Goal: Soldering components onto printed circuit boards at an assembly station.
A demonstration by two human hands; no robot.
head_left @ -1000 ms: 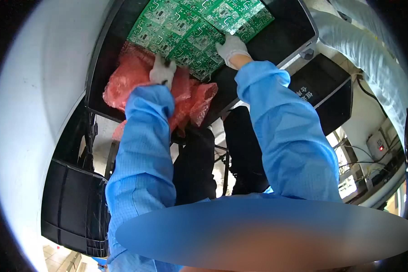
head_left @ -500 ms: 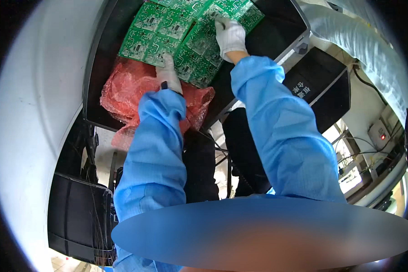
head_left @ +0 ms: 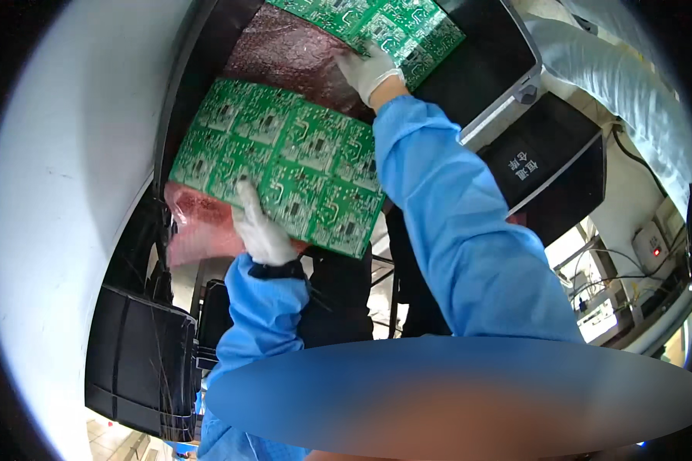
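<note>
With a white glove on, my left hand (head_left: 263,230) grips the near edge of a green circuit board panel (head_left: 284,161), its thumb lying on top and the other fingers hidden beneath. The panel is divided into several like sections. Farther off, another green circuit board panel (head_left: 415,38) lies in the black bin. My gloved right hand (head_left: 367,71) is at that panel's near left edge, thumb and fingers spread apart. Pink bubble wrap (head_left: 281,54) shows between the two panels, and more bubble wrap (head_left: 204,230) hangs out below the nearer one.
The black bin (head_left: 496,65) surrounds the boards, its rim running along the right. Another black bin (head_left: 542,146) with pale lettering stands beside it. A white wall-like surface (head_left: 77,177) fills the left side. Black chair-like padding (head_left: 138,361) sits at lower left; cables and a small box (head_left: 652,244) are at right.
My left hand has drawn one circuit board panel toward me, away from the other, baring the bubble wrap beneath. My right hand has shifted slightly nearer and left, its fingers spreading.
</note>
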